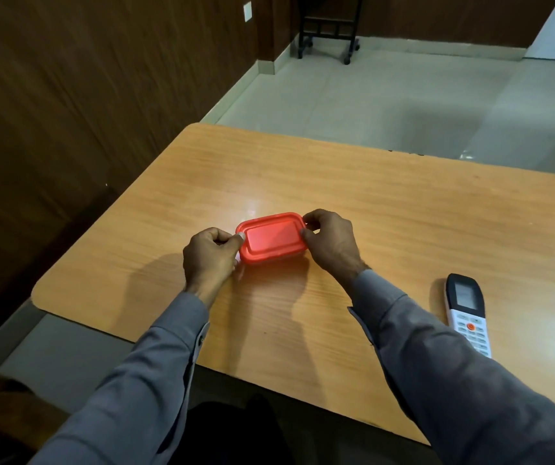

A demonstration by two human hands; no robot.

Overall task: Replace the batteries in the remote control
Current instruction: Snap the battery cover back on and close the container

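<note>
Head view, looking down and forward over a wooden table (386,203): orange-tan laminate with a visible grain, rounded corners, a glossy patch of reflected light just beyond the middle. Pale tiled floor (353,92) past the far edge, with a light skirting strip along the base of the dark brown wood-panelled wall (85,78) on the left. White switch plate (247,11) high on that wall. Black metal frame on castors (328,31) stands at the far end of the room.

Red-lidded container (271,237) sits on the table near centre: small, rectangular with rounded corners, lid has a raised rim and a flat recessed panel. Lid is on. Contents not visible.

Left hand (209,258) is at the container's left end, thumb and fingers pinched on the lid's edge. Right hand (331,241) is at the right end, fingers curled over the far corner and thumb pressed to the near edge of the lid. Both hands closed on the container; grey long sleeves (437,364) on both arms.

Remote control (468,312) lies flat on the table, well apart from the container, to the right and nearer the person, just beside the right sleeve. White body, dark upper section with a grey display screen, an orange round button below it, rows of small pale keys. Face up, long axis running roughly away from the person. Battery cover side not visible.
</note>
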